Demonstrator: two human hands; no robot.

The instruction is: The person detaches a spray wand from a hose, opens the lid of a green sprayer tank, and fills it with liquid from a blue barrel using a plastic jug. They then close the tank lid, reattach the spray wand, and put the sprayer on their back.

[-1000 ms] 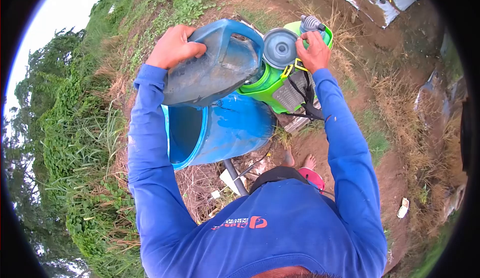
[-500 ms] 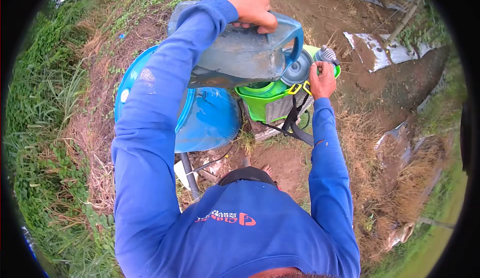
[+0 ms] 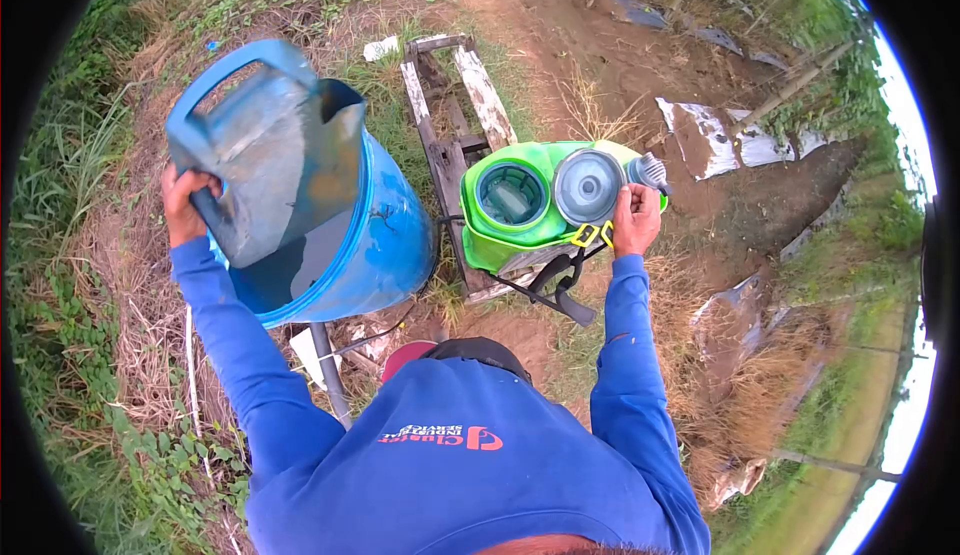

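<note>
My left hand [image 3: 187, 205] is closed around the lower left edge of a blue plastic jug [image 3: 285, 145] with a cut-open side. The jug is tilted over the mouth of a large blue drum [image 3: 405, 230], with its loop handle pointing up and away from me. To the right stands a bright green backpack sprayer tank [image 3: 480, 248], its round filler opening uncovered with a strainer basket [image 3: 511, 195] inside. Beside that opening is a round grey lid [image 3: 587, 187]. Fingers of my right hand [image 3: 637, 219] pinch the lid's right edge.
The tank stands on a weathered wooden frame [image 3: 447, 150]. Black straps [image 3: 562, 290] with yellow buckles hang from its near side. A grey pipe [image 3: 330, 375] leans below the drum. Dry grass, green weeds and torn plastic sheeting [image 3: 705, 135] lie around.
My left hand and the jug have moved left, from above the tank's opening to over the drum, uncovering the opening. My right hand stays at the lid.
</note>
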